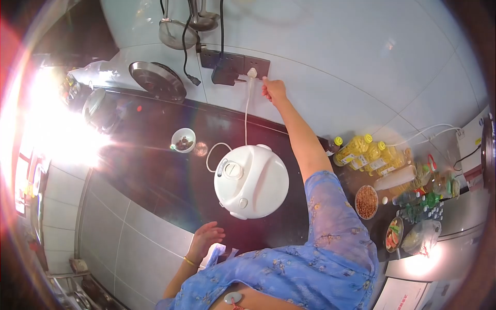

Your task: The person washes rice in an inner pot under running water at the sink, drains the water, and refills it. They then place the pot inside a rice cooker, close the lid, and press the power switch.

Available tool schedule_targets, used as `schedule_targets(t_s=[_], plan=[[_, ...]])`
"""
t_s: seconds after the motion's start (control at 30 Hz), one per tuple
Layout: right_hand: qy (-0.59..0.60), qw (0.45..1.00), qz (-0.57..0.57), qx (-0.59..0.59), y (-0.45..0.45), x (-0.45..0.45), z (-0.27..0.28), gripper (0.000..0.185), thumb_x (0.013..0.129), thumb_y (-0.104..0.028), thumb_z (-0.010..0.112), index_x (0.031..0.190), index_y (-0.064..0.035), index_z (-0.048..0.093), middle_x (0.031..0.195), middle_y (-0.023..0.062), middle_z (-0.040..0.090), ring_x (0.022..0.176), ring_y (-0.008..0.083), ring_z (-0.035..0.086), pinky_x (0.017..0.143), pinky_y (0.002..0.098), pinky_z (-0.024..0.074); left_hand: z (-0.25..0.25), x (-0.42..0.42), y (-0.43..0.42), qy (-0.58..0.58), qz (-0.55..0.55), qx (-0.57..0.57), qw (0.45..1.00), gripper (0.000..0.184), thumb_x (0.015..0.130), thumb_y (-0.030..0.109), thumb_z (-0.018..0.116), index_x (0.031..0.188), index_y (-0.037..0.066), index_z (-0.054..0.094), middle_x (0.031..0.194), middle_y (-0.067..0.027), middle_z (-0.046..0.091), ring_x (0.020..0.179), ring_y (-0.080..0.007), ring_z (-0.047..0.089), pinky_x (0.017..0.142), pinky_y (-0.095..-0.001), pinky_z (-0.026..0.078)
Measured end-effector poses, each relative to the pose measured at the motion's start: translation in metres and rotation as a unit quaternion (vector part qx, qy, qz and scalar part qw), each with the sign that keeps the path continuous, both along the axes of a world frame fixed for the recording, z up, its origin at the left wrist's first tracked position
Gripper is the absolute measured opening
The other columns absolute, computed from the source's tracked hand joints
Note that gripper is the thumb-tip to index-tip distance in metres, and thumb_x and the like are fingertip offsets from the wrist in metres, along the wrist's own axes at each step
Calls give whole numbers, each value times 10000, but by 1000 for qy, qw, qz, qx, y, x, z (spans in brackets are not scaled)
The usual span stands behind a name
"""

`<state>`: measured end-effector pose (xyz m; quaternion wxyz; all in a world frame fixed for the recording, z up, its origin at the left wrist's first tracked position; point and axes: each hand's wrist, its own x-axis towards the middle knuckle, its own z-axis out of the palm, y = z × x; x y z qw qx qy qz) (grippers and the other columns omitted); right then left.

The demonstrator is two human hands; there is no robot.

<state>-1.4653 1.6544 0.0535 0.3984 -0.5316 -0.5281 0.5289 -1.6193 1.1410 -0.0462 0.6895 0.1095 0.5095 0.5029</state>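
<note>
A white rice cooker with a rounded lid sits on the dark countertop. Its white cord runs up to a white plug seated in the black wall socket strip. My right hand is raised beside the right end of the strip, its index finger extended towards the socket and the other fingers curled, nothing seen in it. Lower left of the cooker, my left hand hovers near the counter's front edge with loosely spread fingers, holding nothing.
A small white bowl with dark pieces stands left of the cooker. Oil bottles, a bowl of nuts or beans and a plate of cut food are at the right. Ladles and loose black cords hang on the wall.
</note>
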Motion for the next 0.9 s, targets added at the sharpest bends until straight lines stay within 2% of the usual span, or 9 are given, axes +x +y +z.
schedule_targets(t_s=[0.03, 0.17, 0.3, 0.47, 0.53, 0.6, 0.67, 0.77, 0.9], plan=[[-23, 998, -41, 30, 2, -3, 0, 385, 867, -335, 620, 677, -1, 597, 556, 75, 579, 384, 130, 487, 341, 254, 331, -4, -2, -3, 8, 8, -12, 1000, 469, 832, 87, 603, 1253, -48, 448, 1050, -200, 619, 906, -282, 647, 773, -347, 535], [4, 998, -39, 48, -11, 6, -7, 397, 870, -339, 617, 648, -12, 589, 545, 71, 573, 369, 127, 459, 338, 253, 315, -28, -5, -10, 3, -1, -36, 999, 435, 840, 92, 591, 1246, -10, 474, 1069, -183, 619, 936, -283, 640, 811, -360, 520], [12, 998, 56, 29, -66, 62, -23, 353, 891, -323, 579, 679, -41, 574, 549, 58, 561, 380, 109, 435, 350, 249, 303, -17, 2, 11, -1, -16, 4, 1000, 471, 834, 102, 602, 1261, -22, 450, 1062, -178, 613, 911, -260, 638, 763, -331, 535], [9, 995, 43, -91, -171, 160, -111, 287, 890, -281, 581, 728, -44, 583, 574, 51, 581, 405, 90, 491, 361, 236, 354, 6, 14, 52, 44, -36, 28, 998, 481, 862, 143, 584, 1300, 30, 423, 1094, -147, 592, 950, -235, 611, 778, -363, 527], [23, 987, 17, -157, -218, 185, -147, 228, 894, -245, 579, 792, -43, 604, 655, 51, 618, 453, 87, 533, 394, 223, 393, 15, 21, 67, 43, 3, 49, 998, 469, 898, 224, 550, 1319, 78, 406, 1098, -117, 589, 979, -214, 586, 804, -409, 511], [43, 977, 16, -207, -252, 195, -185, 199, 892, -185, 579, 1007, -33, 638, 810, 51, 653, 631, 105, 605, 511, 232, 470, 21, 24, 77, 45, -4, 44, 998, 462, 912, 272, 531, 1320, 93, 408, 1104, -105, 589, 990, -208, 576, 818, -419, 501], [46, 972, 14, -229, -277, 188, -203, 240, 896, -167, 566, 1079, -26, 630, 912, 58, 660, 764, 124, 615, 618, 263, 498, 21, 26, 83, 50, -6, 43, 998, 459, 926, 320, 511, 1320, 108, 409, 1109, -94, 588, 1000, -203, 566, 833, -428, 491], [109, 964, 30, -242, -298, 171, -213, 277, 901, -161, 552, 1134, -27, 616, 1059, 77, 642, 950, 166, 598, 786, 308, 478, 19, 24, 89, 103, -33, 0, 994, 497, 970, 435, 359, 1359, 126, 387, 1216, -134, 545, 1050, -231, 555, 869, -463, 475], [143, 959, 27, -241, -310, 173, -194, 297, 892, -158, 570, 1159, -34, 605, 1097, 81, 628, 1019, 164, 574, 833, 316, 462, 43, 42, 99, 116, -21, -29, 993, 515, 970, 454, 387, 1354, 111, 398, 1236, -145, 545, 1069, -251, 561, 846, -445, 482]])
